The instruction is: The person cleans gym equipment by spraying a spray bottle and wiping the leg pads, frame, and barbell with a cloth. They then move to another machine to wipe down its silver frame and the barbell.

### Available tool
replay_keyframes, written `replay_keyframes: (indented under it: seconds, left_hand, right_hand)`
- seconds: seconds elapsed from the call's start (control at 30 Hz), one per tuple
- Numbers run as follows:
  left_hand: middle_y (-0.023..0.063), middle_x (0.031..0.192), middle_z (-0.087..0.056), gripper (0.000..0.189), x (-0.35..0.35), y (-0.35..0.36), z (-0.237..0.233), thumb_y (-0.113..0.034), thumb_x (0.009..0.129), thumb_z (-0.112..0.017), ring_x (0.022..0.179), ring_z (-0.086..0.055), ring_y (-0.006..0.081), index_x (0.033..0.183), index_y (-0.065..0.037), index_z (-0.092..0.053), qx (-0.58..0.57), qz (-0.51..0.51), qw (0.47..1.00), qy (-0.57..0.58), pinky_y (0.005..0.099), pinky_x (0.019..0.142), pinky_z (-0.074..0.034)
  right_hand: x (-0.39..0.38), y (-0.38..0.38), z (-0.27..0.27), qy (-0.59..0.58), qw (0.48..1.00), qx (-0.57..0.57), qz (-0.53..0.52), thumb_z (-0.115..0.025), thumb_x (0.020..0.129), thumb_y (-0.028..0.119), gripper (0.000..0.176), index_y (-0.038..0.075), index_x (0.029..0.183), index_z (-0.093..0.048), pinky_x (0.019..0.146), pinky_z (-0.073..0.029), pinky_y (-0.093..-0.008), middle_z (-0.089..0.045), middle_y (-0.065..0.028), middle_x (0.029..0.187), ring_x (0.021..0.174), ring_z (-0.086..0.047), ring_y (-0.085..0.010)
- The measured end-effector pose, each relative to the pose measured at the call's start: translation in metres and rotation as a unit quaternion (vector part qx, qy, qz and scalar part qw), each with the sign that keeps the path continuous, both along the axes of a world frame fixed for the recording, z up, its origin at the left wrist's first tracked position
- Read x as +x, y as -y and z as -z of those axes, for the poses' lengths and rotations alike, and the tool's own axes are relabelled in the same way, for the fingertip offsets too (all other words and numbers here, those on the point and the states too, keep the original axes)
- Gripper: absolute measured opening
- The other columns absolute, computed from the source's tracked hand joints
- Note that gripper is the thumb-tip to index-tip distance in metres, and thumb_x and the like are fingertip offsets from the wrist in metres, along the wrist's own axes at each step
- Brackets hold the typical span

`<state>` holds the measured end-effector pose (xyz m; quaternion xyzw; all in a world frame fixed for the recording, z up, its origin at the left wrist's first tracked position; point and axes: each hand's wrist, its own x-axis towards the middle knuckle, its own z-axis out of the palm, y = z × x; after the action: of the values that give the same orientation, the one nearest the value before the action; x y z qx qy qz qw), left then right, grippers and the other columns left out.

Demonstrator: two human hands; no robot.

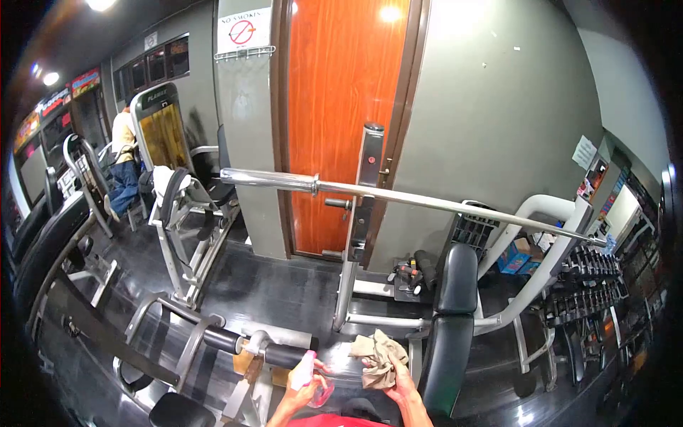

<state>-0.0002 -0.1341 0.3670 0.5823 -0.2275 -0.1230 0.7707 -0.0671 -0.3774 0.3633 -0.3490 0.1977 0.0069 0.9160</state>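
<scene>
Right hand [403,385], rag [377,353]; bench [449,347], barbell [427,201] ahead

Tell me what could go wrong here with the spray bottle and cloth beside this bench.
The left hand grips a clear plastic spray bottle: overspray may make the glossy dark floor slippery.
The long chrome barbell rests on the grey metal rack above the black padded bench: leaning in could mean bumping it.
The crumpled beige cloth in the right hand hangs loose and might snag on the rack.
</scene>
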Motion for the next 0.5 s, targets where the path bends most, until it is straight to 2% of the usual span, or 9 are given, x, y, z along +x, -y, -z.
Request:
replay_keyframes:
  seconds: [0.07, 0.17, 0.27, 0.33, 0.4, 0.5]
  left_hand:
    - [0.0111, 0.096, -0.063, 0.040, 0.012, -0.005, 0.002, -0.026, 0.096, -0.063, 0.066, -0.061, 0.0117, 0.117, 0.005, -0.050, -0.032, -0.005, 0.999, -0.034, 0.0259, 0.063, -0.051]
    - [0.0102, 0.095, -0.063, 0.029, 0.032, -0.011, -0.015, -0.013, 0.095, -0.063, 0.066, -0.060, 0.0107, 0.115, 0.005, -0.052, 0.026, -0.004, 1.000, -0.006, 0.0259, 0.062, -0.051]
    - [0.0100, 0.096, -0.063, 0.028, 0.054, -0.011, -0.021, -0.010, 0.093, -0.065, 0.065, -0.060, 0.0101, 0.114, 0.005, -0.054, 0.038, -0.012, 0.998, -0.044, 0.0250, 0.061, -0.051]
    - [0.0094, 0.093, -0.063, 0.028, 0.071, -0.006, -0.022, -0.010, 0.092, -0.066, 0.065, -0.060, 0.0096, 0.114, 0.005, -0.055, 0.046, -0.030, 0.996, -0.066, 0.0245, 0.061, -0.051]
    - [0.0085, 0.089, -0.063, 0.028, 0.089, 0.000, -0.021, -0.008, 0.092, -0.065, 0.065, -0.059, 0.0095, 0.114, 0.006, -0.055, 0.087, -0.077, 0.992, -0.057, 0.0243, 0.060, -0.050]
    - [0.0082, 0.086, -0.063, 0.028, 0.117, 0.012, -0.027, -0.006, 0.091, -0.065, 0.064, -0.060, 0.0094, 0.114, 0.006, -0.055, 0.051, -0.110, 0.990, -0.071, 0.0237, 0.060, -0.049]
  right_hand:
    - [0.014, -0.007, 0.006, 0.016, 1.000, 0.013, 0.011, -0.045, 0.102, 0.039, 0.054, 0.009, 0.146, -0.037, 0.098, -0.050, -0.0486, -0.055, -0.0147, 0.134, 0.117, -0.059, -0.0302]
    - [0.032, -0.013, 0.010, 0.005, 1.000, 0.004, 0.029, -0.044, 0.102, 0.038, 0.053, 0.009, 0.146, -0.037, 0.098, -0.050, -0.0491, -0.055, -0.0146, 0.134, 0.118, -0.058, -0.0302]
    - [0.051, -0.010, 0.013, 0.004, 1.000, -0.004, 0.022, -0.044, 0.102, 0.037, 0.053, 0.007, 0.145, -0.038, 0.098, -0.050, -0.0484, -0.055, -0.0151, 0.134, 0.119, -0.058, -0.0306]
    - [0.063, -0.003, 0.013, 0.003, 0.999, 0.035, 0.011, -0.044, 0.102, 0.036, 0.052, 0.004, 0.143, -0.039, 0.097, -0.051, -0.0479, -0.056, -0.0160, 0.132, 0.118, -0.059, -0.0307]
    - [0.082, 0.008, 0.018, -0.001, 1.000, 0.027, 0.001, -0.045, 0.102, 0.035, 0.052, 0.003, 0.142, -0.039, 0.097, -0.051, -0.0478, -0.056, -0.0163, 0.131, 0.117, -0.059, -0.0310]
    - [0.106, 0.027, 0.017, -0.010, 1.000, -0.004, -0.013, -0.046, 0.101, 0.032, 0.050, 0.002, 0.141, -0.040, 0.097, -0.051, -0.0477, -0.058, -0.0164, 0.129, 0.114, -0.060, -0.0314]
